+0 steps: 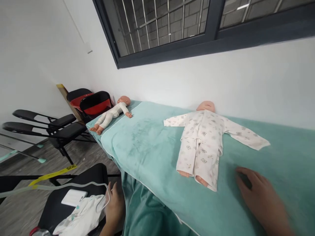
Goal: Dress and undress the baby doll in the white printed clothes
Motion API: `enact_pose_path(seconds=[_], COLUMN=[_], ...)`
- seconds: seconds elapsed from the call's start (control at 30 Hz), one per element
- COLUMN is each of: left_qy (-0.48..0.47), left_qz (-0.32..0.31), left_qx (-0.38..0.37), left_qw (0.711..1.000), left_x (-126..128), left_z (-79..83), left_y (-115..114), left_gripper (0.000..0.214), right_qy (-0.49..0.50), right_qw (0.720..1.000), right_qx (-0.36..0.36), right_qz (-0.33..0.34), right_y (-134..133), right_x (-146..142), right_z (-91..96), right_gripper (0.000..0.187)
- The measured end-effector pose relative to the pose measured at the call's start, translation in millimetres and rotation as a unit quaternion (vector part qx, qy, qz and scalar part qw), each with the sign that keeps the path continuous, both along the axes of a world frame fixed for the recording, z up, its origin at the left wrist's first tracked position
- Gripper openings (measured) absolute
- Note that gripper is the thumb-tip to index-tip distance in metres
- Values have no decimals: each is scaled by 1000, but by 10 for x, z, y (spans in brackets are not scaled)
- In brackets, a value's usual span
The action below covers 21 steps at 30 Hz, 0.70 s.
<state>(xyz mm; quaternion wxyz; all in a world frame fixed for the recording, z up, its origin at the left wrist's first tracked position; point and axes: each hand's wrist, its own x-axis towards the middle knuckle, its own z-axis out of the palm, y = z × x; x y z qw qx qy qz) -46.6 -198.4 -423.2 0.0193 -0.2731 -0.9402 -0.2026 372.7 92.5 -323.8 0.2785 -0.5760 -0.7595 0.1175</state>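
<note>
A baby doll in patterned white pyjamas lies on its back on the teal blanket that covers the table. My right hand rests flat on the blanket just right of the doll's feet, fingers stretched out and holding nothing. My left hand is down beside the table's edge, its fingers closed on a bundle of white printed baby clothing that lies on a black chair seat. A second doll in a white suit lies at the table's far left end.
Black folding chairs, some with red seats, stand by the wall at left. A white card and a clear tube lie on the near chair. Yellow tape crosses the grey floor. A barred window sits above the wall behind the table.
</note>
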Motion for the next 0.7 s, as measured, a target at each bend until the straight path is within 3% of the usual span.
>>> enact_pose_path(seconds=[0.1, 0.17, 0.27, 0.33, 0.4, 0.47, 0.6, 0.7], left_qy=[45, 39, 17, 23, 31, 53, 89, -5], left_qz=[43, 21, -151, -280, -343, -300, -59, -30], left_qx=[-116, -179, -221, -229, -254, -288, -316, -310], left_qw=[991, 983, 963, 932, 904, 908, 943, 950], left_x=[-239, -366, -446, -440, -434, -469, -627, -674], left_z=[73, 107, 131, 144, 159, 169, 199, 349], left_y=[-66, -125, -333, -570, -846, -1094, -1338, -1305], left_gripper=[50, 51, 48, 44, 46, 48, 55, 51], right_qy=[9, 16, 15, 14, 9, 3, -3, 3], right_qw=[1000, 1000, 999, 999, 999, 999, 999, 998], right_qx=[-6, -15, -17, -13, -3, 6, 15, 19], right_qz=[14, 21, 34, 38, 40, 43, 51, 59], right_y=[-8, -1, 4, 4, 2, -4, -25, -52], right_x=[7, 36, 72, 78, 72, 63, 47, 32], right_z=[-10, -3, 3, -1, -9, -16, -18, 2], right_gripper=[39, 38, 39, 39, 38, 38, 38, 37])
